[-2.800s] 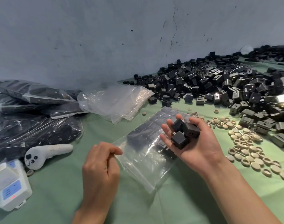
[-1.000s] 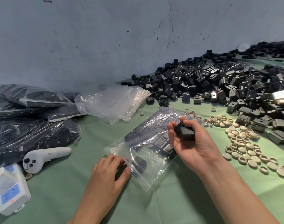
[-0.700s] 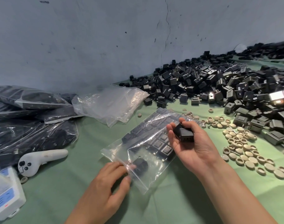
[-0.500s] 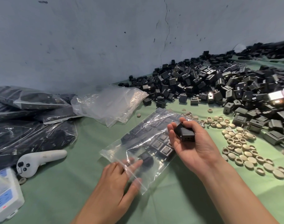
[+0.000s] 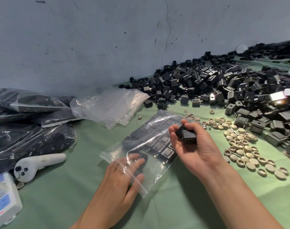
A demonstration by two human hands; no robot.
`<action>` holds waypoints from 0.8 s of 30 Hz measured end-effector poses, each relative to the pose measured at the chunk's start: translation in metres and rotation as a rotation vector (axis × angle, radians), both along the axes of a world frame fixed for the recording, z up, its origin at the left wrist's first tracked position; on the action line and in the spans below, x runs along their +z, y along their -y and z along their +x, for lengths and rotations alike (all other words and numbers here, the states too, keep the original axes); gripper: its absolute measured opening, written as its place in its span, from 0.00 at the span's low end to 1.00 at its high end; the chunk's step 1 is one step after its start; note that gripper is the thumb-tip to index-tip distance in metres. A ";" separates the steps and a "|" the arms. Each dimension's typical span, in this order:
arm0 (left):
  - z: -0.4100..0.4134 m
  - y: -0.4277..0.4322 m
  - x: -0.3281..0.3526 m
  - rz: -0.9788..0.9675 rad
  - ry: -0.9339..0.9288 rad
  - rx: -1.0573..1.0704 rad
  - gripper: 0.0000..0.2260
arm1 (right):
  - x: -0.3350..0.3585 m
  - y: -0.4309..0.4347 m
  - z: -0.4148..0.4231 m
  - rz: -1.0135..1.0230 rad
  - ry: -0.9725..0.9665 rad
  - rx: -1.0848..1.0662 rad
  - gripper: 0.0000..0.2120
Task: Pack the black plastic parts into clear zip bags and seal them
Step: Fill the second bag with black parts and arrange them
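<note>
A clear zip bag lies on the green cloth in the middle, with rows of black plastic parts inside. My left hand reaches into its open mouth; the straight fingers show through the plastic and touch a loose black part. My right hand hovers palm up over the bag's right side and grips two black parts in its curled fingers. A large heap of black parts covers the table at the back right.
Empty clear bags lie behind the open one. Filled bags are stacked at the left. A white controller and a white device sit at the near left. Beige caps are scattered to the right. A grey wall stands behind.
My left hand slid from the bag's mouth into the bag, pushing a black part deeper. My right hand went from three parts to two and has stayed still since.
</note>
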State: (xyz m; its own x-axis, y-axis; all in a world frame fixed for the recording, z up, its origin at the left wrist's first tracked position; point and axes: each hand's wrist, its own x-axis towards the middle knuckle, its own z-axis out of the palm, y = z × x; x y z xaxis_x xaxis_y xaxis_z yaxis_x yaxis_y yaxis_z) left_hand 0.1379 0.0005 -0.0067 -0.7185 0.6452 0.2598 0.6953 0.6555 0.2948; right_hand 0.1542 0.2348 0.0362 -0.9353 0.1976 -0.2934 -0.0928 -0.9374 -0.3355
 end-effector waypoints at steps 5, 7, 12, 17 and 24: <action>-0.007 -0.005 -0.003 -0.040 0.042 0.030 0.28 | 0.003 0.006 -0.001 0.005 0.033 -0.016 0.04; -0.008 -0.004 -0.005 -0.014 0.057 0.016 0.24 | 0.003 0.009 -0.004 0.059 0.074 -0.062 0.04; -0.004 0.010 0.001 0.351 -0.046 0.126 0.16 | 0.005 0.019 -0.005 0.280 0.025 -0.024 0.09; 0.008 0.024 0.009 0.685 -0.206 0.314 0.10 | 0.010 0.044 0.009 0.928 -0.074 0.115 0.14; 0.024 0.003 0.006 0.688 -0.112 0.203 0.17 | -0.020 0.091 0.027 1.514 -0.172 0.028 0.17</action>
State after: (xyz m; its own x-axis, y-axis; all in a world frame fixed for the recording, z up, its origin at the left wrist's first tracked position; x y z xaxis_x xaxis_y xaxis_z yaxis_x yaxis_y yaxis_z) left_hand 0.1622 -0.0028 -0.0008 -0.7520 0.1660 0.6379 0.6299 0.4661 0.6213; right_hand 0.1809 0.1436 0.0164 -0.9444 0.1850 0.2717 -0.2181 0.2657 -0.9391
